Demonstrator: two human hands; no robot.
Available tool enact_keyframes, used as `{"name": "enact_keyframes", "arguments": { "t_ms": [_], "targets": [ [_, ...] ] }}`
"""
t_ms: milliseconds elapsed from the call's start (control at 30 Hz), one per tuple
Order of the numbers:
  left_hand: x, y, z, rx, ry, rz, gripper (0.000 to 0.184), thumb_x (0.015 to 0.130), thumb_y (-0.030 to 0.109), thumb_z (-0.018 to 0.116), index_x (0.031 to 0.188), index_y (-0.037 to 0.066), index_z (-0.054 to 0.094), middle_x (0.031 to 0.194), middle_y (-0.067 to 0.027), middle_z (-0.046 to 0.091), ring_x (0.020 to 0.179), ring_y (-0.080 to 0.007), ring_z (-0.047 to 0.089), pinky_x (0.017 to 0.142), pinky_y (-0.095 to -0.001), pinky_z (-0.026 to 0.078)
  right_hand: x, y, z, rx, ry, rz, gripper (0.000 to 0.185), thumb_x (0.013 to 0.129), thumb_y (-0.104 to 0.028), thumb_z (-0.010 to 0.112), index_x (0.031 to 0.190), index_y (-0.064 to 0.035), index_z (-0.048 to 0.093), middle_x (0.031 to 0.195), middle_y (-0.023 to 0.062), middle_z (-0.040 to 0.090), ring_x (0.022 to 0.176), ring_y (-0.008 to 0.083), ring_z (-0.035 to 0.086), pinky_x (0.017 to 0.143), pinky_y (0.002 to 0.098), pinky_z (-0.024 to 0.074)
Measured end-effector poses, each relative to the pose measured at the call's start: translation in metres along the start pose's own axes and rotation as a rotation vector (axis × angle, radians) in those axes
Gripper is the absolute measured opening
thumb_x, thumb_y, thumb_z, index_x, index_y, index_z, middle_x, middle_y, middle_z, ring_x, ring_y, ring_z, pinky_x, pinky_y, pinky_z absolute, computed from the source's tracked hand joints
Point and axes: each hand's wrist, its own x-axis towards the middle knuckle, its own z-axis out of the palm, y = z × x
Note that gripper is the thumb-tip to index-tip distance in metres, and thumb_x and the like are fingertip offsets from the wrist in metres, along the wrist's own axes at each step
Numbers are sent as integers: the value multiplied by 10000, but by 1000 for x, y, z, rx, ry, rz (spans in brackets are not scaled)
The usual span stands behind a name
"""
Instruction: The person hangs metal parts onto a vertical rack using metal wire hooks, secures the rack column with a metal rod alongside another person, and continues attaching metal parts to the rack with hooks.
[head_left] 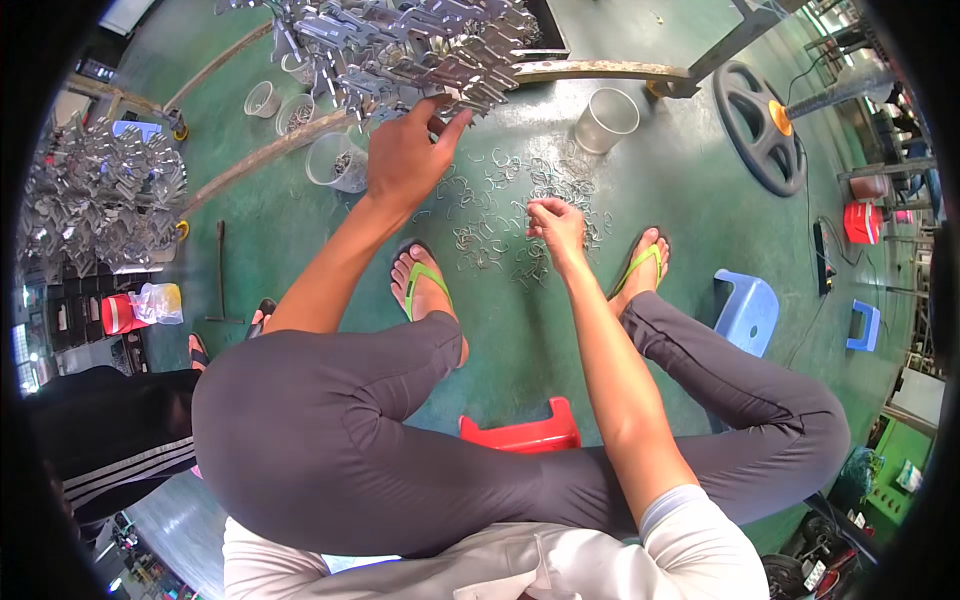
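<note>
My left hand point(412, 152) is raised to the lower edge of a dense hanging cluster of shiny stamped metal parts point(400, 55). Its thumb and fingers close on one of the lowest parts, though the fingertips are partly hidden. Lower and to the right, my right hand point(558, 228) is held above the floor with its fingers pinched together. Whatever it may hold is too small to make out. Beneath and around it, many small curved wire hooks point(485, 240) lie scattered on the green floor between my feet.
Clear plastic tubs point(335, 163) with small metal pieces stand at left; a translucent bucket point(607, 120) is at right. A rusty rack bar point(600, 70) crosses the top. Blue stool point(748, 312), red stool point(525, 430), black wheel point(760, 128) and another parts cluster point(100, 195) surround me. A person sits at left.
</note>
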Motion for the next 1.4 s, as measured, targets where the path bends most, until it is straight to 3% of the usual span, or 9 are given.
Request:
{"name": "enact_keyframes", "arguments": {
  "t_ms": [200,300,533,700,733,867,1067,1300,1400],
  "targets": [
    [12,2,10,-212,-87,-178,358,938,338,764,1149,49,771,720,-66,740,591,-104,671,533,-266,492,-12,-15,11,-9,-122,12,241,907,-149,777,1073,23,751,896,55,728,767,121,676,668,287,608],
    [10,9,13,-485,-61,-278,363,942,329,768,1148,31,770,732,-41,730,593,-78,645,527,-249,476,-11,-20,10,-38,-150,7,229,894,-148,784,1055,15,765,904,71,744,774,130,692,660,291,607],
    [-15,-16,4,-528,-132,-136,243,1002,196,710,1166,28,771,871,8,664,704,-49,582,621,-212,442,9,-2,-31,-119,-27,110,206,893,-97,772,1058,23,747,871,50,726,739,117,670,648,279,585],
    [-29,-30,11,-719,-139,-82,245,1004,125,695,1224,29,746,930,-4,630,761,-69,578,678,-227,466,18,7,-64,-72,126,153,225,867,-95,783,1063,14,765,841,63,737,693,127,675,607,277,594],
    [-30,-32,12,-744,-137,-67,251,1006,117,690,1235,27,740,938,-8,624,771,-72,582,689,-228,470,18,4,-70,-62,127,166,248,870,-107,793,1083,16,758,882,63,741,740,130,683,644,275,595],
    [-33,-33,13,-692,-128,-93,264,1007,123,691,1245,18,732,967,-18,618,806,-89,596,719,-237,484,10,-29,-67,116,15,184,301,876,-143,815,1112,29,743,953,71,743,840,131,690,747,282,593],
    [-34,-29,16,-652,-82,42,224,983,109,718,1193,46,761,1042,-22,623,917,-95,609,794,-248,496,-12,-130,3,240,-388,6,301,880,-140,820,1103,44,736,964,86,750,830,139,695,735,282,594],
    [-35,-32,18,-615,-66,55,235,935,98,767,1168,63,773,1071,-36,635,880,-102,593,753,-243,485,-16,-138,-4,156,-319,39,251,877,-131,816,1059,30,755,938,77,755,793,131,692,678,267,577],
    [-35,-32,12,-467,-47,171,230,922,85,774,1152,65,777,1046,-46,644,846,-112,595,721,-244,484,1,-115,-27,-200,-217,-21,213,868,-131,807,1015,19,775,877,82,757,744,129,689,646,279,566]
  ]
}}
